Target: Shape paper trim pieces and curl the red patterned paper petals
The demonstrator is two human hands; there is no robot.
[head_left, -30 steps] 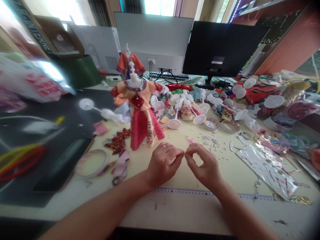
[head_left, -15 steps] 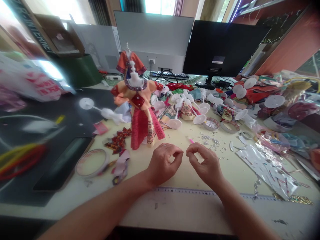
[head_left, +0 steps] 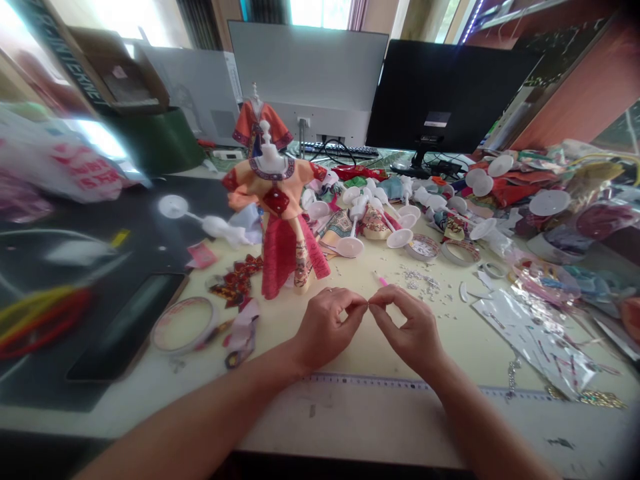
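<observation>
My left hand [head_left: 331, 325] is closed in a pinch above the table, a ring on one finger. Opposite it, my right hand [head_left: 407, 327] pinches too, and the fingertips of both hands meet. Whatever lies between them is too small to make out. Behind my left hand stands a mini dress form [head_left: 271, 160] wearing an orange top [head_left: 267, 190] with a red diamond patch and a red skirt [head_left: 280, 257]. Just beyond my right hand lie a pink-tipped stick [head_left: 383, 281] and scattered small silvery beads [head_left: 425, 283].
A measuring tape [head_left: 380, 383] runs along the front. At left are a tape roll [head_left: 185, 325], a phone [head_left: 127, 327] and patterned fabric scraps [head_left: 235, 283]. White stands and doll clothes pile up behind, before two monitors [head_left: 305, 73]. A plastic sheet [head_left: 535, 340] lies right.
My right hand has moved slightly left, closing the small gap, so its fingertips now touch those of my left hand. The rest has stayed put.
</observation>
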